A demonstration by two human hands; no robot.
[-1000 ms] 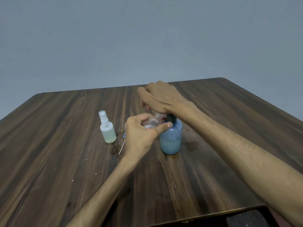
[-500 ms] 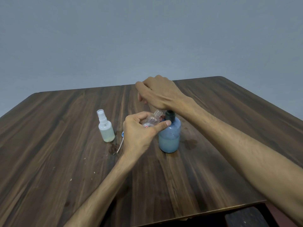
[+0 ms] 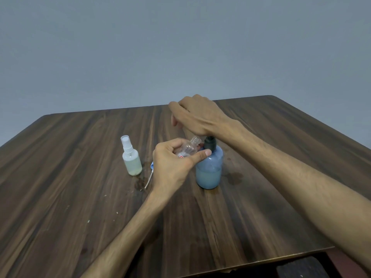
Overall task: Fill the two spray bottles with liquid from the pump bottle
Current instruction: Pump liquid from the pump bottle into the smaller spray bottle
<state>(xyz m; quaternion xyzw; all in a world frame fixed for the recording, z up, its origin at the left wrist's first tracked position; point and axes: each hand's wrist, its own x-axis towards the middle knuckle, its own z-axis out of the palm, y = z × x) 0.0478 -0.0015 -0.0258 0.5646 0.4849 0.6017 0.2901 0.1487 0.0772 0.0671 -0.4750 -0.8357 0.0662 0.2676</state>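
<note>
The left hand (image 3: 172,165) is nearest, at about 6 o'clock from the pump bottle (image 3: 209,169). It grips the open spray bottle (image 3: 187,150), tilted, its mouth toward the black pump. Just behind, the right hand (image 3: 197,117) lies with its fingers relaxed on the pump head, and since half a second ago it has risen a little, so I judge one stroke is finished and the next begins. At 9 o'clock, well apart, the capped spray bottle (image 3: 131,159) already holds liquid.

A dark wooden table (image 3: 281,137) stands before a plain grey-blue wall (image 3: 180,47).
</note>
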